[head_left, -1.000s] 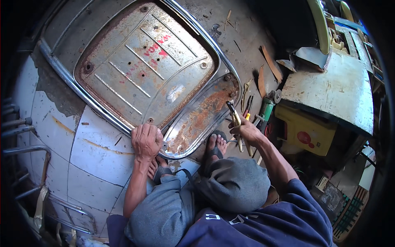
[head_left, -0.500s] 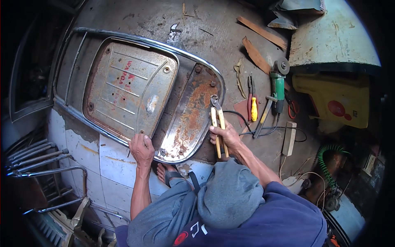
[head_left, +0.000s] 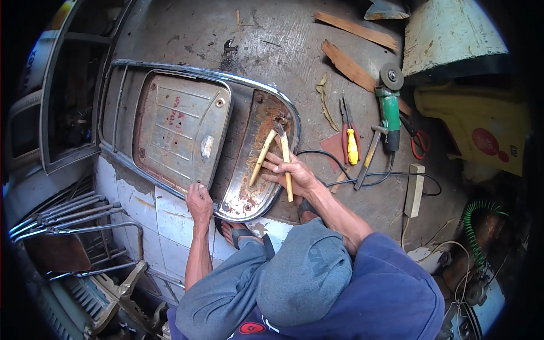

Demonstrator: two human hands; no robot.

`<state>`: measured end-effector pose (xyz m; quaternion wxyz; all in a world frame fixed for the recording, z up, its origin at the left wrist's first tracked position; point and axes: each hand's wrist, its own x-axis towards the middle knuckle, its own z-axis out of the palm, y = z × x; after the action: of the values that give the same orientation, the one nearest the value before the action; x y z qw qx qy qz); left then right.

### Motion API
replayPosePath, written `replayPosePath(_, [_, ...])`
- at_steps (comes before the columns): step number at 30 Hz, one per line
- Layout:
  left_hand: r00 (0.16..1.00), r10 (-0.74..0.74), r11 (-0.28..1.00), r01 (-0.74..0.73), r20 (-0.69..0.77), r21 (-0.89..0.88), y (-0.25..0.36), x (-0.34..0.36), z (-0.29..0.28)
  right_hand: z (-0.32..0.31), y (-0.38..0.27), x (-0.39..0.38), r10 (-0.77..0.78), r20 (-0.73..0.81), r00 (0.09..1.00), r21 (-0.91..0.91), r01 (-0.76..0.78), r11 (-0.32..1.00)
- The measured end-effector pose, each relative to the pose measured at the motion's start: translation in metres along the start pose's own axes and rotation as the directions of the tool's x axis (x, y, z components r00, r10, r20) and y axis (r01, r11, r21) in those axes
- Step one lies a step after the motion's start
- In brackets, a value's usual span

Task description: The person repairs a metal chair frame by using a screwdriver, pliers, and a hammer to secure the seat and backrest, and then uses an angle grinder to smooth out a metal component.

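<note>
A metal chair frame [head_left: 258, 80] with a chromed rim lies on the ground in front of me. Its square seat panel [head_left: 173, 144] is scratched, rust-stained and marked in red; the rounded plate [head_left: 266, 116] at its right end is rusty. My right hand [head_left: 292, 174] holds a pair of pincer pliers [head_left: 285, 150] with yellow handles above that plate. The handles are spread wide, fingers between them. My left hand [head_left: 199, 202] is closed at the panel's lower right corner, by a bolt hole. Whatever its fingertips pinch is hidden.
Right of the frame lie red-handled pliers [head_left: 345, 136], a yellow-handled screwdriver [head_left: 352, 147], a hammer [head_left: 369, 161], a green angle grinder [head_left: 390, 113] with its cable, and scissors [head_left: 420, 144]. Wood strips [head_left: 345, 65] lie beyond. Metal chair frames [head_left: 73, 215] are stacked at left.
The pliers' handles have spread apart in my right hand, and its fingers have opened out between them. My left hand stays at the panel's corner. The whole view has shifted slightly.
</note>
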<state>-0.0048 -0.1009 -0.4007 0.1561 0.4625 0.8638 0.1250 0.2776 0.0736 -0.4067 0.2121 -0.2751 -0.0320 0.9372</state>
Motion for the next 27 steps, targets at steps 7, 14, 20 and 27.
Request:
replayPosePath(7, [1.000, 0.001, 1.000, -0.001, -0.008, -0.010, 0.003, 0.000, 0.001, -0.010, 0.006, 0.013, -0.047, 0.115, 0.992, 0.092, 0.036, 0.995])
replayPosePath(14, [1.000, -0.009, 1.000, 0.008, -0.016, -0.020, 0.005, -0.002, 0.000, -0.021, 0.010, 0.021, -0.066, 0.098, 0.993, 0.141, 0.052, 0.989])
replayPosePath(20, [1.000, -0.011, 0.999, 0.011, -0.005, -0.035, 0.004, 0.000, -0.003, -0.024, 0.007, 0.023, -0.097, 0.110, 0.989, 0.044, 0.092, 0.995])
replayPosePath(27, [0.952, 0.306, 0.944, -0.302, -0.010, 0.134, 0.065, 0.008, -0.051, -0.025, -0.001, 0.015, -0.097, 0.101, 0.990, 0.013, 0.096, 0.995])
